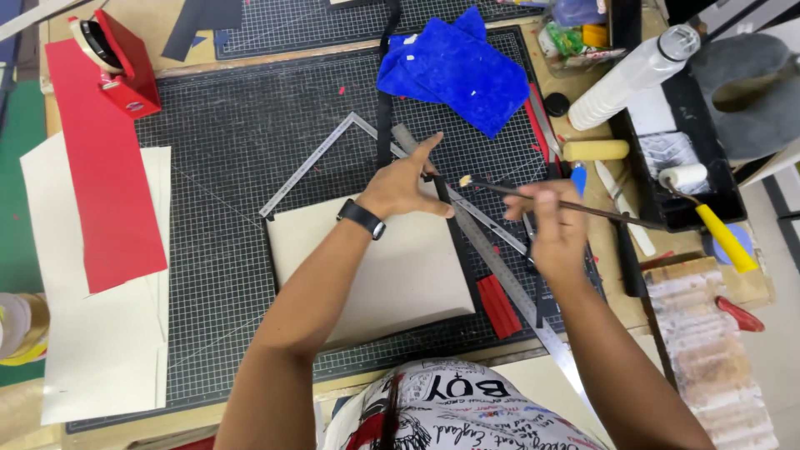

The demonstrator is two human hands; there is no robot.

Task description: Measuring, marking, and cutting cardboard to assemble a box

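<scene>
The left hand [406, 185] presses spread fingers on the cream board's [375, 267] black edge strip [454, 233], mid-bench on the cutting mat [233, 142]. The right hand [554, 229] pinches a thin brush [567, 202] (tip just beside the left fingers).

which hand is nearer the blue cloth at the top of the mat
Left. The left hand lies just below the blue cloth, its forefinger pointing up toward it. The right hand, holding a thin brush, sits lower and further to the right.
</scene>
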